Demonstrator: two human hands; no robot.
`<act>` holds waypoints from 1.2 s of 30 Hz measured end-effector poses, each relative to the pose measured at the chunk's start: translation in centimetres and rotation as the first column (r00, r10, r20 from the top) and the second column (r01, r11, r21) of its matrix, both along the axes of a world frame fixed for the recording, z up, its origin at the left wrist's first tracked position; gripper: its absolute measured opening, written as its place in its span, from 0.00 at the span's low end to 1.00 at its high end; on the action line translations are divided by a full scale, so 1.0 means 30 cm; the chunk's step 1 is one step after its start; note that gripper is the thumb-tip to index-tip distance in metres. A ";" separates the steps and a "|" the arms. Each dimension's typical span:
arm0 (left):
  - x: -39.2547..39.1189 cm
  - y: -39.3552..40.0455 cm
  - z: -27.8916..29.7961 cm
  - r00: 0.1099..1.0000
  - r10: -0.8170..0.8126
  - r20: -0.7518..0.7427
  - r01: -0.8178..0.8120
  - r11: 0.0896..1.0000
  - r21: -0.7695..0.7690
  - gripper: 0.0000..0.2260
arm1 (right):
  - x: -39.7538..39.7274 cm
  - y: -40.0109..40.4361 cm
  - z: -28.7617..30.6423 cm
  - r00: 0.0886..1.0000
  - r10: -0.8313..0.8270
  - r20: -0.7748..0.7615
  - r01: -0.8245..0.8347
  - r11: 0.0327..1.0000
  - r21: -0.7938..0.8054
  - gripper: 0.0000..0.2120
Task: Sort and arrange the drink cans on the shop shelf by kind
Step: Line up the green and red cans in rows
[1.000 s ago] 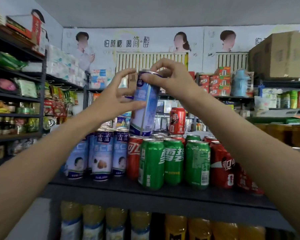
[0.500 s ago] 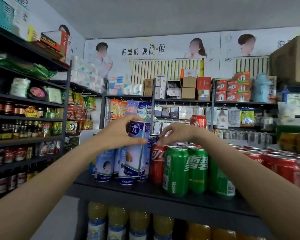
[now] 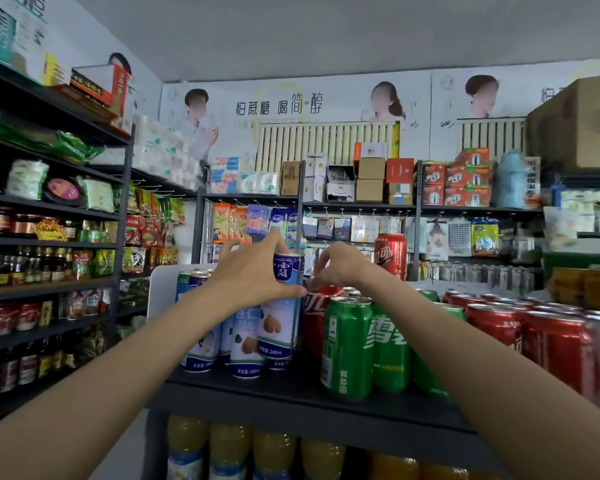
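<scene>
**Clerk A:** Shop interior, stocked racks on three sides; item one, dark shelf (image 3: 291,393) directly below both hands, carrying cans in groups.

**Clerk B:** Item two?

**Clerk A:** Blue-and-white can (image 3: 280,306), upright, long axis vertical. It stands among the other blue-and-white cans (image 3: 222,337), at that group's right edge, its base hidden behind the front can, so whether it sits on the shelf I cannot tell.

**Clerk B:** Grip?

**Clerk A:** Left hand (image 3: 253,277) curls round the can's upper part, thumb across the front, fingers over the rim. Right hand (image 3: 336,266) sits just right of the can top, fingers bent downward over the red cola can (image 3: 321,318); whether they touch or hold anything I cannot tell.

**Clerk B:** Neighbours?

**Clerk A:** Red cola can immediately right of the left grip, touching or nearly touching the blue-and-white can. Green soda cans (image 3: 364,344) further right and nearer the viewer. More red cans (image 3: 534,337) well right. One red can (image 3: 390,254) stands raised behind the right hand.

**Clerk B:** Deciding relation?

**Clerk A:** The can is already in the left grip, its kind below and left. My judgement: the left hand settles it and lets go; the cola falls to the right hand.
</scene>
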State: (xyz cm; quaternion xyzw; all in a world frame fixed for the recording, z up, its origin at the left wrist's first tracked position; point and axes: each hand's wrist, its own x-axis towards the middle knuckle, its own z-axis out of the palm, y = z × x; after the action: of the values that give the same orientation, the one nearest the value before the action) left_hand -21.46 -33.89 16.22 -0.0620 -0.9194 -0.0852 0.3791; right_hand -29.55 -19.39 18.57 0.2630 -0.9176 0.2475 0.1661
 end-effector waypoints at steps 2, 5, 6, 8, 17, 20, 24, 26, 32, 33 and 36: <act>-0.018 0.001 0.001 1.000 0.003 0.014 -0.003 1.000 -0.014 0.25 | 0.001 0.035 0.027 1.000 0.020 -0.018 -0.022 0.991 -0.129 0.14; -0.053 0.015 0.005 0.999 0.020 0.035 -0.019 0.999 -0.034 0.25 | 0.025 0.107 0.100 0.996 0.044 -0.073 -0.067 0.930 -0.361 0.12; -0.067 0.022 0.003 0.999 0.027 0.046 -0.025 0.999 -0.039 0.25 | 0.039 0.129 0.125 0.994 0.039 -0.100 -0.077 0.912 -0.403 0.10; -0.095 0.036 -0.007 0.997 0.020 0.075 -0.017 0.999 -0.046 0.24 | 0.060 0.173 0.166 0.986 0.018 -0.165 -0.090 0.891 -0.445 0.08; -0.231 0.105 -0.017 0.990 0.083 0.110 -0.059 0.976 -0.210 0.31 | 0.087 0.395 0.217 0.959 -0.151 -0.241 0.014 0.870 -0.492 0.10; -0.257 0.114 -0.022 0.982 0.107 0.156 -0.059 0.956 -0.288 0.27 | 0.078 0.447 0.199 0.947 -0.205 -0.246 0.064 0.875 -0.480 0.10; -0.277 0.118 -0.032 0.965 0.155 0.212 -0.065 0.923 -0.379 0.32 | 0.056 0.482 0.167 0.933 -0.238 -0.271 0.084 0.873 -0.480 0.10; -0.278 0.116 -0.022 0.957 0.155 0.246 -0.044 0.913 -0.405 0.31 | 0.039 0.490 0.155 0.927 -0.249 -0.279 0.091 0.874 -0.477 0.09; -0.228 0.102 0.083 0.932 0.053 0.358 0.086 0.929 -0.361 0.20 | -0.041 0.488 0.103 0.934 -0.279 -0.222 0.171 0.897 -0.408 0.10; -0.221 0.107 0.092 0.945 -0.046 0.323 0.147 0.943 -0.298 0.17 | -0.053 0.486 0.090 0.942 -0.268 -0.203 0.172 0.903 -0.393 0.10; -0.182 0.162 0.091 0.877 -0.346 0.334 0.379 0.925 -0.038 0.13 | -0.078 0.465 0.047 0.970 -0.211 -0.123 0.170 0.945 -0.279 0.09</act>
State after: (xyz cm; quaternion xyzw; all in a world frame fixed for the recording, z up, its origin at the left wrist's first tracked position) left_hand -26.93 -29.04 18.96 -0.2375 -0.9438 -0.1167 0.1979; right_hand -31.89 -5.43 19.99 0.1659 -0.8818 0.3307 0.2923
